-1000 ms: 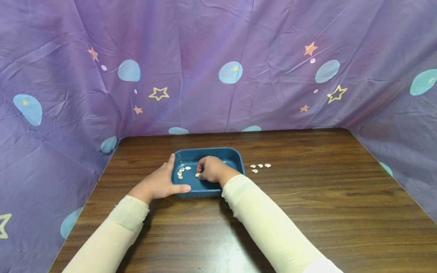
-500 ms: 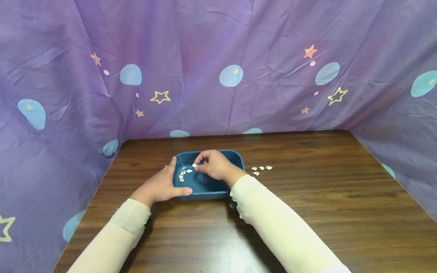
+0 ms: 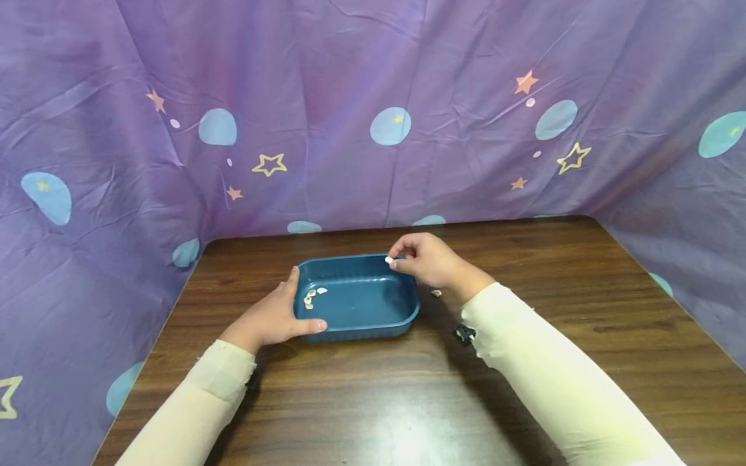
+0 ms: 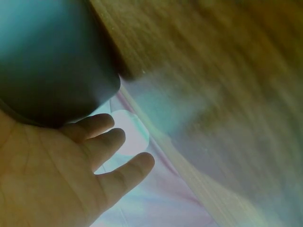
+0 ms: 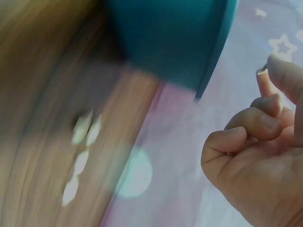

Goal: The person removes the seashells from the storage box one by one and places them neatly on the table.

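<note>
1. The left hand [image 3: 274,314] is spread wide against the left end of the blue tray [image 3: 361,304], thumb along the near rim and index finger at the far left corner; that straddling hold probably keeps the tray from sliding on the table [image 3: 361,395].
2. The right hand [image 3: 432,262] pinches a small pale piece [image 3: 388,259] between thumb and index finger, a narrow grip that seems suited to something so thin; the other fingers are folded in, perhaps to stay out of the way.
3. That piece shows at the tray's far right corner; I cannot tell whether it is over the rim.
4. Other pale pieces [image 3: 308,300] lie clustered at the tray's left end, leaving its right part bare.
5. More loose pieces [image 5: 81,161] lie on the table right of the tray, presumably within easy reach.
</note>
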`<state>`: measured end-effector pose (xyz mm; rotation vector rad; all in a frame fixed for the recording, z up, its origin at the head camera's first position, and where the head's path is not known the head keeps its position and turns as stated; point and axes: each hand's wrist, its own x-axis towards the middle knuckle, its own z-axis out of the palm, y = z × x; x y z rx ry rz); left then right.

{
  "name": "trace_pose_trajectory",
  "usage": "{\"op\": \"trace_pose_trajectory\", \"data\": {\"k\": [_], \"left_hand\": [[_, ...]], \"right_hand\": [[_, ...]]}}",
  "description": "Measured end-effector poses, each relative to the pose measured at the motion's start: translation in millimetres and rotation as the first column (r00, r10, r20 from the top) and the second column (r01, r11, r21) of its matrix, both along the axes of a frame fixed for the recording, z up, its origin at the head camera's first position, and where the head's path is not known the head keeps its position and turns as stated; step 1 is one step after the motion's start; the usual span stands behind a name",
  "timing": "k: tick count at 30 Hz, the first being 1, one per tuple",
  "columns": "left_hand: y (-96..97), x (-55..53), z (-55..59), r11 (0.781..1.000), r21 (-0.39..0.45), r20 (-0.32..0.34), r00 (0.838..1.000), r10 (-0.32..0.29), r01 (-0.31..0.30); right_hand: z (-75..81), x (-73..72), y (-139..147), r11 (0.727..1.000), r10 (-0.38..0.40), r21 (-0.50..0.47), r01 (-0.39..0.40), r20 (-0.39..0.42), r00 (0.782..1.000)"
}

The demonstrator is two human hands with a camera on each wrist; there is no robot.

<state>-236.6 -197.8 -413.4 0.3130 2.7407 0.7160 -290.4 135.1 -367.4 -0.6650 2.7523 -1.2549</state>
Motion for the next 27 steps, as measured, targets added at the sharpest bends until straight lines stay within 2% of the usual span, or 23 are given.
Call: {"op": "trace_pose_trajectory", "data": {"k": [5, 11, 19, 22, 27], "left_hand": [[-0.5, -0.8, -0.3, 1.0, -0.001, -0.008, 1.0, -0.004, 0.004], [-0.7, -2.6, -2.4, 1.0, 0.003, -0.004, 1.0, -0.005, 0.005], [-0.7, -3.4, -3.7, 1.0, -0.004, -0.007, 1.0, -0.008, 0.008], [-0.6, -3.6, -4.1, 1.0, -0.006, -0.008, 1.0, -0.008, 0.008], [-0.2, -3.4, -3.9, 1.0, -0.009, -0.008, 1.0, -0.006, 0.006]], "right_hand": [[-8.3, -1.0, 35, 0.99, -0.01, 0.144, 0.012, -0.013, 1.0], [-22.7, 0.8, 65, 0.961, -0.013, 0.277, 0.017, -0.018, 1.0], [-34.0, 6.2, 88, 0.888, -0.045, 0.458, 0.034, 0.013, 0.999], [-36.0, 8.4, 92, 0.867, -0.046, 0.497, 0.037, 0.007, 0.999], [-41.7, 10.3, 94, 0.856, -0.033, 0.516, 0.045, -0.032, 0.999]]}}
